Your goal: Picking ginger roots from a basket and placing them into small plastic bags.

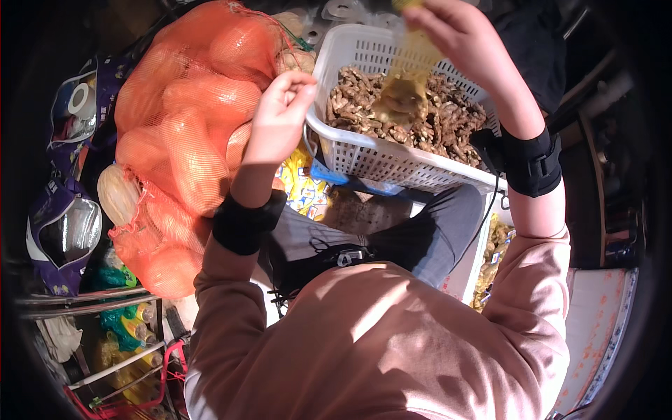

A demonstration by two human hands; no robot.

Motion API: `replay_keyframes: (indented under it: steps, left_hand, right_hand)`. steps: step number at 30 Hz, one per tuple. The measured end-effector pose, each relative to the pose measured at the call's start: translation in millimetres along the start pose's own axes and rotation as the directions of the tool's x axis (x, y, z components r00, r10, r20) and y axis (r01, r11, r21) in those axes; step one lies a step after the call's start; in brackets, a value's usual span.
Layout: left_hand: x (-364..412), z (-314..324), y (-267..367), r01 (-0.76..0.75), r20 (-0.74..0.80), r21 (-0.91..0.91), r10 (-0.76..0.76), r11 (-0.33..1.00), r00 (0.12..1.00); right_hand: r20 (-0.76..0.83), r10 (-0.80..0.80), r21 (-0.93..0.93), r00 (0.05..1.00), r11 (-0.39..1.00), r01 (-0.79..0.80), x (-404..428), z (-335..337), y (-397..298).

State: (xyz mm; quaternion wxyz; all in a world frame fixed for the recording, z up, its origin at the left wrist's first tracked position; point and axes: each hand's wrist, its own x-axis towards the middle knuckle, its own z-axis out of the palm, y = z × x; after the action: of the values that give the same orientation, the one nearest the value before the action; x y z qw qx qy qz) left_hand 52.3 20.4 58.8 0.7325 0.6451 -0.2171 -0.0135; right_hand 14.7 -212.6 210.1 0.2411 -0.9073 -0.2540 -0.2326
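Note:
My right hand [459, 37] grips the gathered upper part of a yellow mesh bag [415, 52] at the top of the view. The bag hangs over a white plastic basket [362, 139] with slotted walls, and its blurred lower end bulges with what looks like ginger. Loose brown ginger roots [457, 123] fill much of the basket. My left hand [283, 113] is beside the basket's left rim, empty, its fingers loosely curled and the thumb apart from them.
A big orange mesh sack [194, 105] of large pale gourds or squash lies along my left. Yellow printed mesh bags [304, 184] sit below the basket. More filled yellow bags [493, 257] lie in a white container to my right. Purple zippered bags [63, 236] stand far left.

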Motion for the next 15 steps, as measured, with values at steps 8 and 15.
replay_keyframes:
  steps: [8,15]
  left_hand:
    - [-13,37,26,-0.006,0.250,0.044,-0.005,0.999,0.968]
    - [-55,13,17,0.499,0.238,-0.301,-0.443,0.813,0.864]
  right_hand:
    - [0.199,-0.237,0.039,0.951,0.972,0.234,-27,47,-13]
    - [0.038,-0.107,0.213,0.994,0.972,0.096,-89,117,-13]
